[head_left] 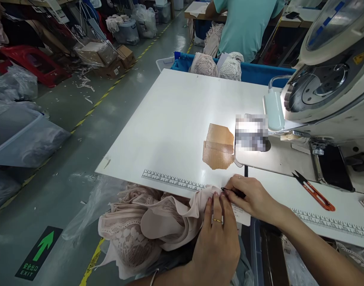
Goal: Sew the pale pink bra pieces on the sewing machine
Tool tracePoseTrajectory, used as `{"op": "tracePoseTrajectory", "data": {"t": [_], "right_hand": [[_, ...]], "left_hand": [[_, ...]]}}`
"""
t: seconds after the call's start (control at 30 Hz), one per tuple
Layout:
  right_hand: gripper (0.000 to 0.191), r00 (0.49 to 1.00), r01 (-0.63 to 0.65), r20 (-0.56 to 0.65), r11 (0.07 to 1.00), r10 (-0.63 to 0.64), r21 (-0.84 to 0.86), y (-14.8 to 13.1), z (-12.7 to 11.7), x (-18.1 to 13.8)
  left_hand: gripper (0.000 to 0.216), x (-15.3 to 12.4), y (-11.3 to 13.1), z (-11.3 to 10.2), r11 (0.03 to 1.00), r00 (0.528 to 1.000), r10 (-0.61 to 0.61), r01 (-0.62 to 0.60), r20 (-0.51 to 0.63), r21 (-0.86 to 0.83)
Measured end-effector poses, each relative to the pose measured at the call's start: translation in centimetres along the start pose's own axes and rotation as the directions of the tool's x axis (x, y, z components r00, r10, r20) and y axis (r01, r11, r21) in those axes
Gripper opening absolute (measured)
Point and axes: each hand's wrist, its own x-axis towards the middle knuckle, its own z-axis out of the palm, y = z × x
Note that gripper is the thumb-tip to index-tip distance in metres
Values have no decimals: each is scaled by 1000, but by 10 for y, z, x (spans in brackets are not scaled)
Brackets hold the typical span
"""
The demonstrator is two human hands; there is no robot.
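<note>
My left hand [217, 234], a gold ring on one finger, presses a fold of pale pink lace fabric [158, 228] against the near edge of the white table [176, 119], fingers closed on the cloth. My right hand [249, 196] pinches a thin dark tool [233, 192], its tip touching the fabric edge by my left fingertips. A small white label [241, 214] lies under my right hand. More pink lace garments hang in a heap below the table edge.
A sewing machine [328, 79] stands at the right, with a red-handled thread snip [314, 192] beside it. Brown tape patches [219, 147] and printed rulers [170, 180] mark the table. A person in a teal shirt [246, 24] sits beyond a blue bin [253, 73].
</note>
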Motion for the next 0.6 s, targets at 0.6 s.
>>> {"op": "tracePoseTrajectory", "data": {"t": [0.6], "right_hand": [[16, 997, -68, -31, 998, 67, -3, -4, -1, -4]], "left_hand": [[45, -4, -1, 1, 999, 999, 32, -32, 21, 0]]}}
